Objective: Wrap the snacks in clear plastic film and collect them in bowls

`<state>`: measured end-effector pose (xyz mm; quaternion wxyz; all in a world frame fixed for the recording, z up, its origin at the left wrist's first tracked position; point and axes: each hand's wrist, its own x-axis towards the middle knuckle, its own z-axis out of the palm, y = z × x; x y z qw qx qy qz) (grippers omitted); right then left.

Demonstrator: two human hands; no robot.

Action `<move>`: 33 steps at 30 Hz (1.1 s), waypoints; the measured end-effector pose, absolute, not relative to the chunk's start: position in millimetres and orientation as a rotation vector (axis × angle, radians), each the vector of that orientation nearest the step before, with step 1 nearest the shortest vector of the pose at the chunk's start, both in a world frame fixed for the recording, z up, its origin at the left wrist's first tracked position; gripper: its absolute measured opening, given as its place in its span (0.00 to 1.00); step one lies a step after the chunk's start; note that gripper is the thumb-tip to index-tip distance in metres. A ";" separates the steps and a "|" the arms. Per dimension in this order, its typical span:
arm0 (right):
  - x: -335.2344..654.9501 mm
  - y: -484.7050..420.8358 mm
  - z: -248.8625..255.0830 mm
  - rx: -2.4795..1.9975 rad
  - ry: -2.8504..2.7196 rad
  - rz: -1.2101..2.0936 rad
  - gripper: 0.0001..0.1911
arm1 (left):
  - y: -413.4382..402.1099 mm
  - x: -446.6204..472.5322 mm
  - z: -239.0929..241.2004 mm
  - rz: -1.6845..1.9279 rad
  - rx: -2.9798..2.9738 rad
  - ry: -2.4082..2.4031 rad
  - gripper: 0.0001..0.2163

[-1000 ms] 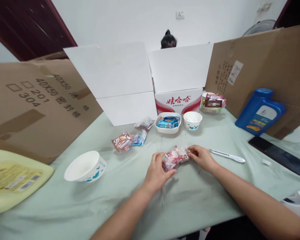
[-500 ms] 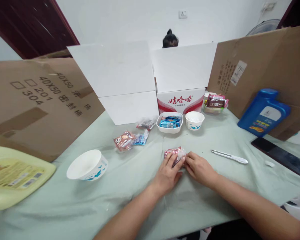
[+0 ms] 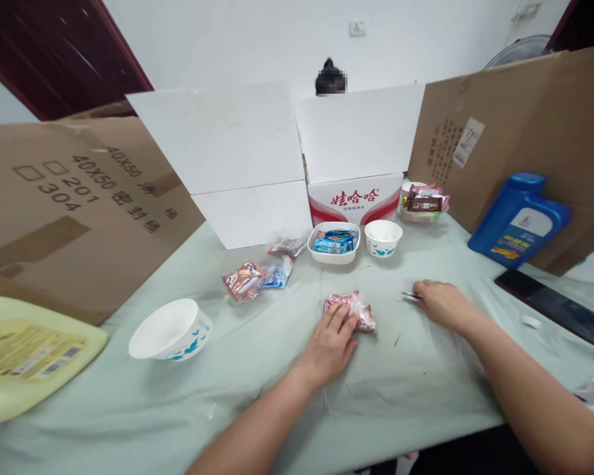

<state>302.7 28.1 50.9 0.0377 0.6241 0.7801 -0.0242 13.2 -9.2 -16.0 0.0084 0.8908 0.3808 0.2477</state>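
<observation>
A clear packet of red-and-white sweets lies on the pale green tablecloth in front of me. My left hand rests on its near end with the fingers stretched flat, pressing it down. My right hand is off to the right, its fingers curled over a white cutter whose metal tip alone sticks out to the left. The two hands are apart.
A white bowl stands at left, with small snack packets behind it. A dish of blue sweets, a small cup, a blue bottle, a phone and cardboard screens ring the table. A person sits behind the white boxes.
My right hand let go of the sweet packet and moved right onto the white cutter. My left hand stays on the packet, which now lies flat on the cloth.
</observation>
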 end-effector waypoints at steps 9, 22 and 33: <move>216.7 -1.3 37.1 1.422 3.043 -0.021 0.13 | -5.3 7.0 -18.4 1.081 2.499 1.183 0.36; 278.2 27.6 30.3 2.048 2.884 0.099 0.15 | 35.1 -49.0 16.5 1.453 1.622 1.781 0.13; 230.7 27.5 10.2 1.600 3.356 -0.296 0.08 | -7.2 -27.4 36.9 0.823 2.817 1.036 0.05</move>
